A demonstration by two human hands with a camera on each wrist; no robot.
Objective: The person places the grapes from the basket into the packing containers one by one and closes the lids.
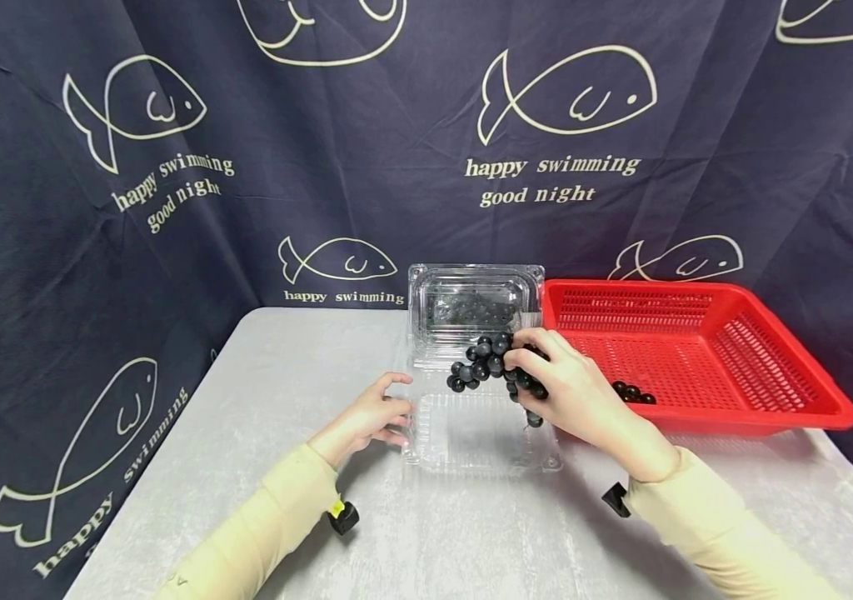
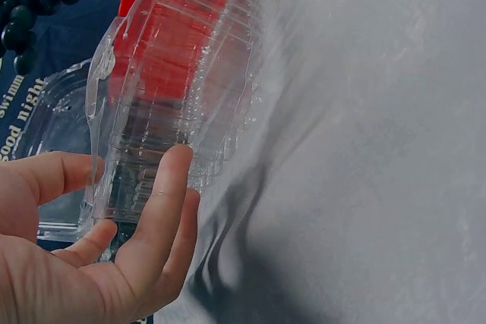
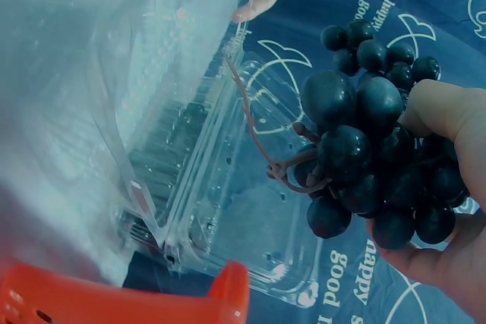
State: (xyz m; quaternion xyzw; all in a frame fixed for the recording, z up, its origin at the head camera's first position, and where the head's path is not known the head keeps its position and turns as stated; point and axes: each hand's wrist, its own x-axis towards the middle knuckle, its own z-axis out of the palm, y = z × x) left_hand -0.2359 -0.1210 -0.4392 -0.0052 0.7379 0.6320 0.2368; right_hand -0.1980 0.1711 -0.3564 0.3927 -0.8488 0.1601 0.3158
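Note:
My right hand [image 1: 565, 387] grips a bunch of dark grapes [image 1: 490, 357] above the clear plastic clamshell box [image 1: 482, 433]. In the right wrist view, the grapes [image 3: 357, 165] are held at one side by the fingers, and a thin brown stem sticks out from them. The box stands open, its lid [image 1: 475, 312] tilted up at the back. At the box's left side, my left hand [image 1: 370, 417] touches the edge with spread fingers. The left wrist view shows those fingers [image 2: 163, 202] along the clear side wall [image 2: 175, 73].
A red perforated basket [image 1: 764, 421] stands right of the box, close against it. Several dark grapes [image 1: 632, 393] lie inside near its front left. A navy curtain with white fish drawings [image 1: 351, 167] hangs behind the pale grey table [image 1: 306, 342].

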